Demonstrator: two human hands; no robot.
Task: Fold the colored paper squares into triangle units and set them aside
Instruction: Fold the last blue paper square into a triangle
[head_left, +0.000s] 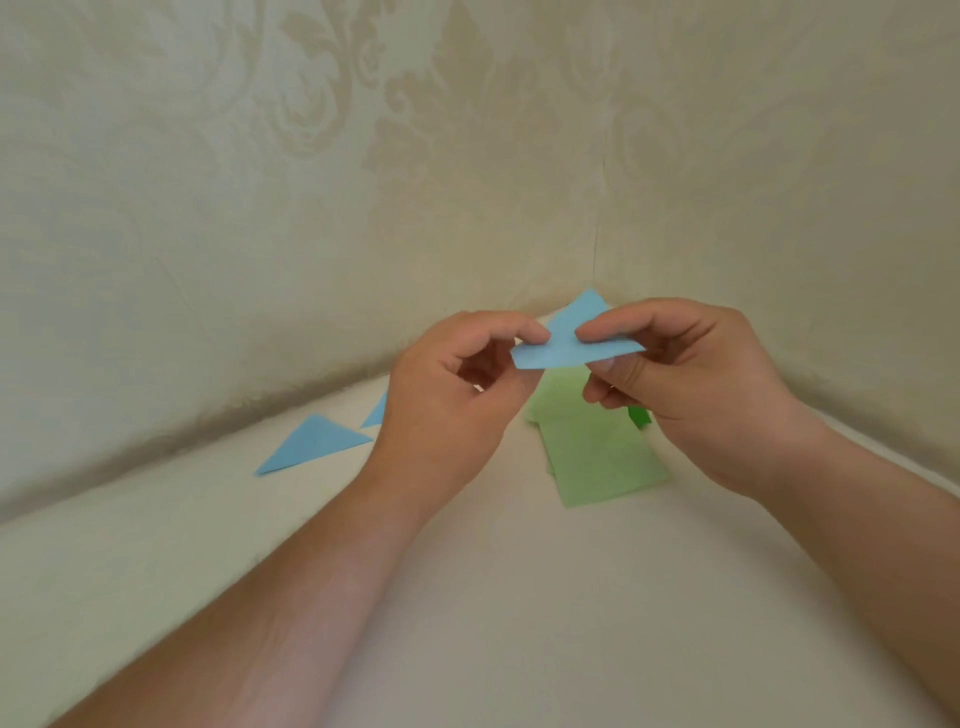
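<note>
Behind everything, cream damask-patterned wallpaper meeting in a corner. Below it, a pale off-white counter, carrying the papers. Raised above the counter near the corner, left hand and right hand, both bare, forearms reaching in from the lower edge. Held between them in the air, a folded light blue paper triangle, its point up toward the wall corner, its long lower edge roughly level. Left hand curled, thumb and forefinger pinching the triangle's left end; right hand likewise curled, forefinger on top and thumb beneath, pinching the right part of the same piece. Under the hands, flat on the counter, a loose stack of light green paper squares, slightly fanned, partly hidden by the right hand. Just beside the stack's far right edge, a small scrap of darker green paper, mostly covered by the right hand. Left of the hands, lying flat near the wall, a finished light blue paper triangle. Beyond it, a second blue triangle's corner, peeking from behind the left hand.
</note>
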